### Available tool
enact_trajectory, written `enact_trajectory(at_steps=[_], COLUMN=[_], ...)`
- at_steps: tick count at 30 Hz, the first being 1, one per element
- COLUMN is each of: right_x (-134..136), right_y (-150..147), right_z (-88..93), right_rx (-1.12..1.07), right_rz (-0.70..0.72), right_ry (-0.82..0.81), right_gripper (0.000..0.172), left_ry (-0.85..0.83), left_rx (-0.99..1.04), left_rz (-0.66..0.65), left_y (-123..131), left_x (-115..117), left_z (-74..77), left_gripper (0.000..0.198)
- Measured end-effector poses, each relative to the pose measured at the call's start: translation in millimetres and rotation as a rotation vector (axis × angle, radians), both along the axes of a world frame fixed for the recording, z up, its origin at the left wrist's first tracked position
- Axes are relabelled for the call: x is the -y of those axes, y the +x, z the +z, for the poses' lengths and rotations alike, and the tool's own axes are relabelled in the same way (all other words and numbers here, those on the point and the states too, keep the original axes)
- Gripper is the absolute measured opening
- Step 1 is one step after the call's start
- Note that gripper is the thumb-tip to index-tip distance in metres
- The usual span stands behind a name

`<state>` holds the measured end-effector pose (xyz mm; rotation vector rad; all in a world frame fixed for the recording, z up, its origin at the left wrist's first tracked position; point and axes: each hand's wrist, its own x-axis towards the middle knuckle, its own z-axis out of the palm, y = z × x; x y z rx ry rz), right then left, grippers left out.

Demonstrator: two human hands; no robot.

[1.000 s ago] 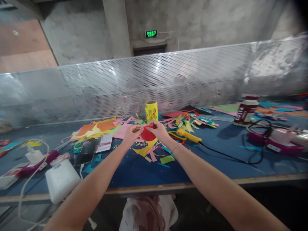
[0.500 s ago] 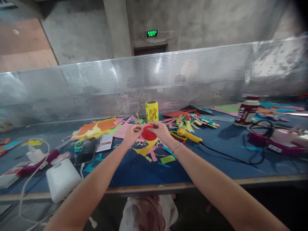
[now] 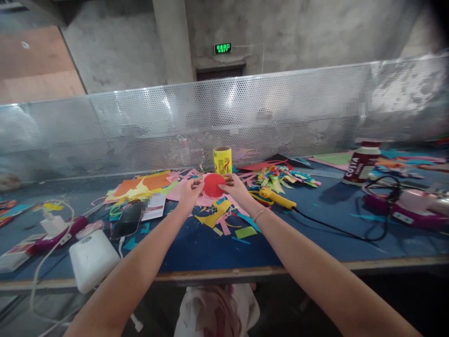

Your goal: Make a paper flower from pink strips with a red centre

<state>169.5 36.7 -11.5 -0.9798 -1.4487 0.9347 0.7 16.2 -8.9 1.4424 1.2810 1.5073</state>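
A flat red circle [image 3: 213, 186], of paper or felt, is held up above the scraps in the middle of the table. My right hand [image 3: 234, 186] pinches its right edge, with the thumb lying on the front face. At the left edge, my left hand [image 3: 191, 191] has thumb and fingertips pressed together on the rim. Right behind the circle stands a yellow-labelled roll [image 3: 223, 160]. Below it lie a yellow scrap [image 3: 213, 214], pink strips and a green piece [image 3: 245, 232].
A yellow-handled corded tool [image 3: 277, 197] lies to the right, and farther over stands a dark red Costa bottle [image 3: 362, 163]. On the left are a phone [image 3: 126, 221], a white charger box [image 3: 93, 260] and a purple power strip [image 3: 66, 236]. A perforated metal screen [image 3: 140, 126] borders the back.
The red circle has turned more toward me and shows more of its face. My right fingers have shifted to its right edge; my left hand stays at the left rim.
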Motion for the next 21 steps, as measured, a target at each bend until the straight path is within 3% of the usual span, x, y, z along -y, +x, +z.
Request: enact_trajectory(at_steps=[3, 5, 11, 21], right_x=[4, 7, 3, 2], right_y=[-5, -9, -14, -6], right_z=[-2.7, -4.5, -9.2, -5.2], right_rx=[-0.103, -0.138, -0.130, -0.092], right_rz=[0.122, 0.180, 0.123, 0.085], right_ry=[-0.224, -0.270, -0.167, 0.022], right_gripper=[0.030, 0.026, 0.022, 0.035], left_ry=[0.000, -0.006, -0.008, 0.009], left_rx=[0.184, 0.262, 0.333, 0.336], left_rz=[-0.017, -0.032, -0.037, -0.081], left_y=[-1, 0, 5, 5], left_x=[-1, -1, 1, 6], left_z=[-0.5, -0.8, -1.0, 3.1], left_gripper=[0.020, 0.021, 0.022, 0.030])
